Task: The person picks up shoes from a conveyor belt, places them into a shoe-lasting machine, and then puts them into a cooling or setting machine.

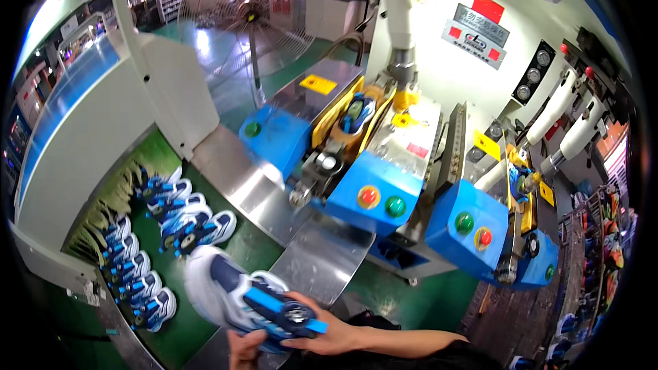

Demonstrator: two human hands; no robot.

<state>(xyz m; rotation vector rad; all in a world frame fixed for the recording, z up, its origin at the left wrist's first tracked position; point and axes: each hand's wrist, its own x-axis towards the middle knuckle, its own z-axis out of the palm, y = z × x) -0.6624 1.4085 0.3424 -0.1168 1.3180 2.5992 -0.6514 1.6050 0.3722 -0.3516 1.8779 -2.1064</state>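
Note:
A white, navy and light-blue sneaker [233, 286] is held in front of me, toe to the upper left, its toe end smeared by motion. A dark round piece with blue tabs sits at its opening. My right hand [327, 331] is closed round the heel end. My left hand [245, 347] is closed against the shoe's lower side; part of it is cut off by the frame's lower edge. Another sneaker [356, 113] stands inside the pressing machine [375, 183] ahead, between yellow side pads and below a vertical ram [402, 62].
Several similar sneakers [147, 286] stand in two rows on a green conveyor belt [195, 281] at left, by a fringed tunnel opening [113, 199]. A metal ledge [322, 253] lies ahead. Blue control boxes [467, 223] carry red and green buttons. A large fan [251, 17] stands behind; a shoe rack [603, 253] is far right.

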